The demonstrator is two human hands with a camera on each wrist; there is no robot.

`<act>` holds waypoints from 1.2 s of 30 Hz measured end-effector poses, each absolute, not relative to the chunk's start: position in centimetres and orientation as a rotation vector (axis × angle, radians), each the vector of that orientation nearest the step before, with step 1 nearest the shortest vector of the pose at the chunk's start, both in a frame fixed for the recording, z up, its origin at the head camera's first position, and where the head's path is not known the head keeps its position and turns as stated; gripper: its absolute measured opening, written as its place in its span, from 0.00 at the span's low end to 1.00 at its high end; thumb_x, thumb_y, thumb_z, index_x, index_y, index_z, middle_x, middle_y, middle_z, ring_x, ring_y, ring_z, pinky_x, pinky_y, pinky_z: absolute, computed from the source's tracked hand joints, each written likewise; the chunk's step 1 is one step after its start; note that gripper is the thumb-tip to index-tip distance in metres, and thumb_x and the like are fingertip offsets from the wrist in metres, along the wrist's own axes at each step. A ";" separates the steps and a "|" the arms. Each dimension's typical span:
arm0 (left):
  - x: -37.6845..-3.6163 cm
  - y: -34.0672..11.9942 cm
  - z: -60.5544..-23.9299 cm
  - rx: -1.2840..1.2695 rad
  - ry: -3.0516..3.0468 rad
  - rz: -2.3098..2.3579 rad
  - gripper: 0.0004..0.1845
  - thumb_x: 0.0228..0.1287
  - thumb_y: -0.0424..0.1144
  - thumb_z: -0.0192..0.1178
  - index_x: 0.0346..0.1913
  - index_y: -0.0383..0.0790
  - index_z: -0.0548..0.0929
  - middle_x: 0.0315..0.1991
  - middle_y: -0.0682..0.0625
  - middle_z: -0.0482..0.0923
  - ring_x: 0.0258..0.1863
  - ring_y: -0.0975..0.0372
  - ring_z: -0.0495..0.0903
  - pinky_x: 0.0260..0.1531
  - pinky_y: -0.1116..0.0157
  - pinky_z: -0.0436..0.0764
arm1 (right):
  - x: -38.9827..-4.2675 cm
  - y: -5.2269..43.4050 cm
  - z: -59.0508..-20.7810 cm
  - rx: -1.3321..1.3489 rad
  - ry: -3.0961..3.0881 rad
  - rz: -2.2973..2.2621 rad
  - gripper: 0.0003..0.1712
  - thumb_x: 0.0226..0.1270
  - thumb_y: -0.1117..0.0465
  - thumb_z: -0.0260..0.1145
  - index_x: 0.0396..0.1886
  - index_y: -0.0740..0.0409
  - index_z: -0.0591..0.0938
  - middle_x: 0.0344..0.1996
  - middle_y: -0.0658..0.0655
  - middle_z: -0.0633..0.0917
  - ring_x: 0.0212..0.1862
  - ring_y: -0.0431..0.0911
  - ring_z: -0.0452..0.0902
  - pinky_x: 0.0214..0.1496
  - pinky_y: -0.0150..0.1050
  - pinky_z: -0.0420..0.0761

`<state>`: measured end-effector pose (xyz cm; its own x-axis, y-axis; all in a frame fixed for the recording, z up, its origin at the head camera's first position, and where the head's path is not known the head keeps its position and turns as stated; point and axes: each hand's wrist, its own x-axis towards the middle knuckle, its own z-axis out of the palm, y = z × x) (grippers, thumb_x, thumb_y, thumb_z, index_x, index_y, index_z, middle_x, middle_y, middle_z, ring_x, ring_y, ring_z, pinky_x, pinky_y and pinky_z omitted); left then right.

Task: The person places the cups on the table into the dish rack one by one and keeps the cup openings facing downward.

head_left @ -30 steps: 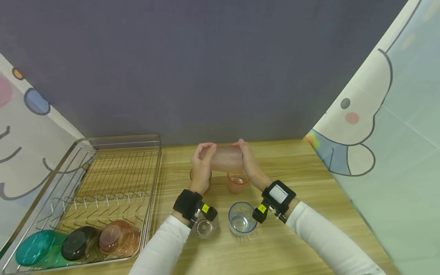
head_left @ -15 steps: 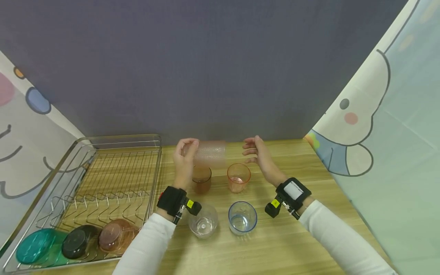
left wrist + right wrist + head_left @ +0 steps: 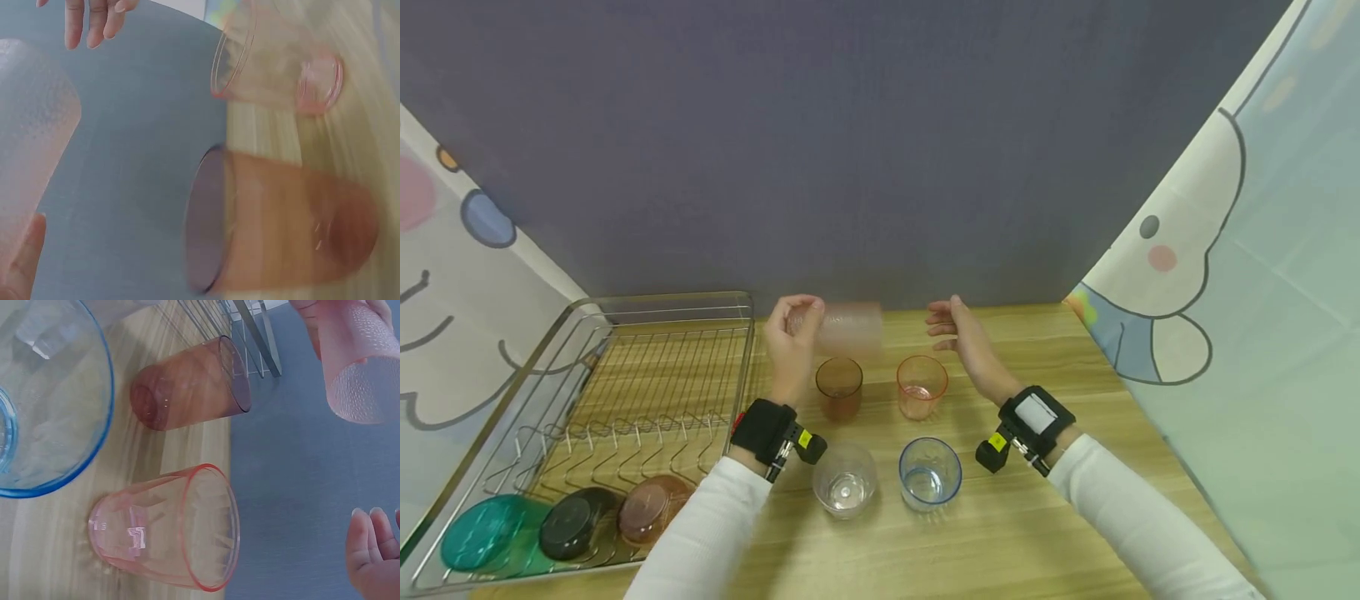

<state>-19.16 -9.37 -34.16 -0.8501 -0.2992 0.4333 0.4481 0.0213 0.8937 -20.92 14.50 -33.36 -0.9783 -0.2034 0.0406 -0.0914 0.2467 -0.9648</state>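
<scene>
Left hand [image 3: 792, 332] grips frosted cup [image 3: 848, 326] sideways, frame centre, above brown cup [image 3: 838, 387]. Right hand [image 3: 964, 340] empty, fingers relaxed, well apart.

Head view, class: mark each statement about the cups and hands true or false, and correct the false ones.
1. The left hand holds the frosted pink cup. True.
2. The right hand grips the orange-pink cup. False: it is open in the air, holding nothing.
3. Four cups stand upright on the table. True: brown cup, orange-pink, clear cup, blue cup.
4. The dish rack holds no cups. False: three lie at its near end.
</scene>
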 end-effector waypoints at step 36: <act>-20.1 -22.8 -32.2 -0.430 -2.402 -0.528 0.12 0.60 0.44 0.60 0.39 0.39 0.79 0.53 0.36 0.72 0.40 0.45 0.76 0.31 0.48 0.75 | -21.6 2.1 -33.7 -0.666 2.827 -0.985 0.44 0.71 0.35 0.32 0.73 0.55 0.32 0.73 0.61 0.35 0.75 0.52 0.30 0.76 0.48 0.38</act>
